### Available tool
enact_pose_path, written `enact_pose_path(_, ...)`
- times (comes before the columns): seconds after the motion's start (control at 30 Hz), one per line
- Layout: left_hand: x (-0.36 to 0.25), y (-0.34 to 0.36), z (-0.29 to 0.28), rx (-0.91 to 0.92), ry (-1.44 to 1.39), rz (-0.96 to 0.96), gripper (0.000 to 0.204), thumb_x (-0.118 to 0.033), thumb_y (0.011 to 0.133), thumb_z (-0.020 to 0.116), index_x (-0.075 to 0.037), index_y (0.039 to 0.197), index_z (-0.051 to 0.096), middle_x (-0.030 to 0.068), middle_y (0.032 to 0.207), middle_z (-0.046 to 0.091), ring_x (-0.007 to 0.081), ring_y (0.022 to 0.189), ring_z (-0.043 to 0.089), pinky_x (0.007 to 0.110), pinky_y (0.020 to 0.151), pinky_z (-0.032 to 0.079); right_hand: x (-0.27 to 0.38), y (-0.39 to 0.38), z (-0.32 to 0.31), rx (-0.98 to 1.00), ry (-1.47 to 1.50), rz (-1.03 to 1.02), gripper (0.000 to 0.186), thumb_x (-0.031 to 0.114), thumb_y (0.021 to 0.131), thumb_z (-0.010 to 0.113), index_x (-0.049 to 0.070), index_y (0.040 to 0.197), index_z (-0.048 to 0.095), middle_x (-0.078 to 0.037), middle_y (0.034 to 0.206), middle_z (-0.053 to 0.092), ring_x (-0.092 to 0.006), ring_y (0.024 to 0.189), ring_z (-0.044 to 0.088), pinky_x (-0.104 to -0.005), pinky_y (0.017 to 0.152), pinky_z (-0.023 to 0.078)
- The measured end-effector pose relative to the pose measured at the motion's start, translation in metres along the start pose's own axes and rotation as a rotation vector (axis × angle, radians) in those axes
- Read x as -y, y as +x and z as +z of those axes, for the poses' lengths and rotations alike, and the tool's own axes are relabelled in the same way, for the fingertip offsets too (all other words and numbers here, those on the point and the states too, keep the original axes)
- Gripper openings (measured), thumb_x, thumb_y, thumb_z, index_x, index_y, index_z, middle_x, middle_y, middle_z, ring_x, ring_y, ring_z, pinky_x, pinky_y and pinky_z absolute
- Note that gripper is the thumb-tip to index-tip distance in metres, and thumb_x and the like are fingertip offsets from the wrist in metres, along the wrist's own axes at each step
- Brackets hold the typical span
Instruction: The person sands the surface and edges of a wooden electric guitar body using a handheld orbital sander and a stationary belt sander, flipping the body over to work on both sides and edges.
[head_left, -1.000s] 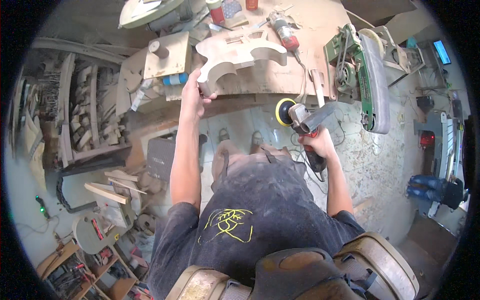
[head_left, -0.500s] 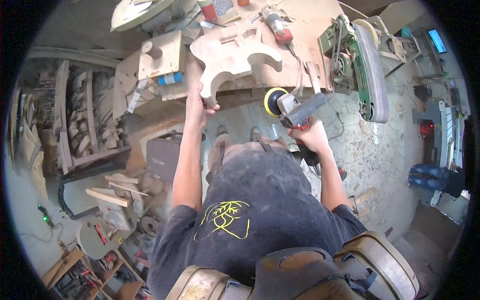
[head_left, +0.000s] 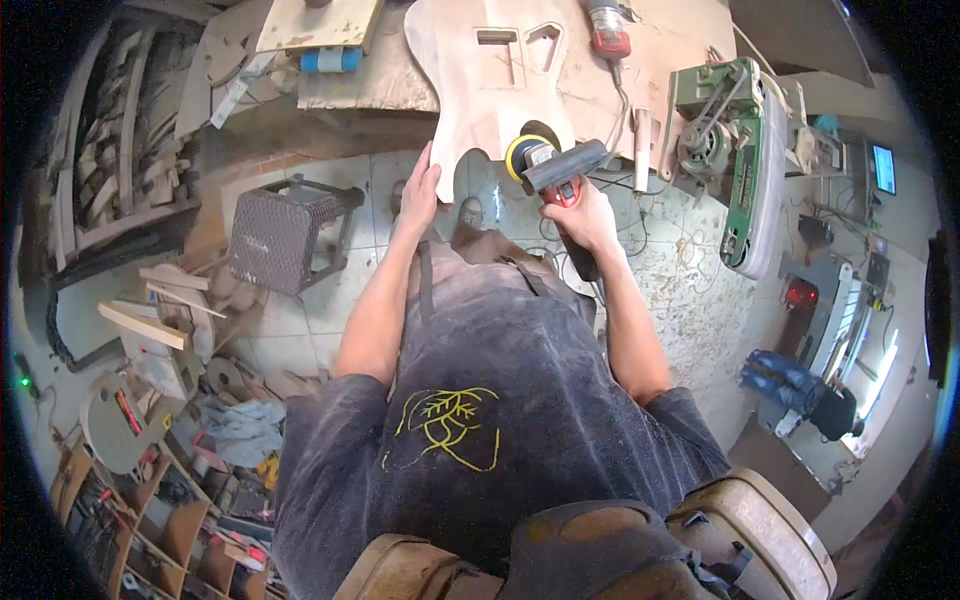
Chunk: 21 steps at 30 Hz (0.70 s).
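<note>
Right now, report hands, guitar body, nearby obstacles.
Left hand holding guitar body. Right hand gripping sander, pad at body's edge, contact unclear. Corded tool beside body.

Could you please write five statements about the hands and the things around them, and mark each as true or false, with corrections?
1. The left hand is at the edge of the pale wooden body. True.
2. The right hand holds a hammer. False: it holds a power tool with a round, yellow-edged pad.
3. The green belt machine is to the right of the wooden body. True.
4. The wooden body has no openings. False: cut-outs show in its upper part.
5. The blue cylinder lies to the right of the wooden body. False: it is to the left.
</note>
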<state>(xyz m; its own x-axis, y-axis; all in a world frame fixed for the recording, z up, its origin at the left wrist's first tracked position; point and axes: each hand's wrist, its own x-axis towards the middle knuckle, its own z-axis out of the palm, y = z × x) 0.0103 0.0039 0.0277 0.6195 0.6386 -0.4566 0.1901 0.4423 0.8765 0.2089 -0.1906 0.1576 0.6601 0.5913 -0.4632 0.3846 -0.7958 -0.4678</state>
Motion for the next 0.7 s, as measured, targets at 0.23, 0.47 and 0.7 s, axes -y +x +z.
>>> enact_pose_path(0.23,0.034,0.013,-0.015,-0.007,0.155,0.141,0.055,-0.029,0.102,0.045,-0.015,0.155,0.037,0.0159,0.130,0.061,0.0204,0.097,0.063,0.033,0.079,0.053,0.037,-0.006,0.007,0.051,-0.123,-0.029,0.068,0.041,0.065,0.077,0.000,0.116,0.058,-0.025,0.098,0.071,-0.0422,0.096,0.068,-0.0479,0.086,0.054)
enact_pose_path(0.47,0.021,0.011,-0.016,0.045,0.198,-0.016,0.056,-0.026,0.103,0.044,-0.018,0.157,0.032,0.0122,0.138,0.056,0.0203,0.098,0.065,0.033,0.062,0.062,0.026,-0.005,0.000,-0.001,-0.132,-0.021,0.067,0.042,0.065,0.077,-0.001,0.113,0.058,-0.026,0.099,0.070,-0.0419,0.096,0.068,-0.0480,0.086,0.054)
enact_pose_path(0.7,0.001,0.000,-0.007,-0.014,0.056,-0.011,0.056,-0.030,0.101,0.048,-0.020,0.155,0.037,0.0151,0.118,0.065,0.0174,0.075,0.063,0.034,0.063,0.057,0.022,0.002,0.002,-0.009,-0.146,-0.008,0.067,0.043,0.065,0.077,-0.001,0.112,0.059,-0.025,0.099,0.071,-0.0415,0.096,0.069,-0.0473,0.086,0.054)
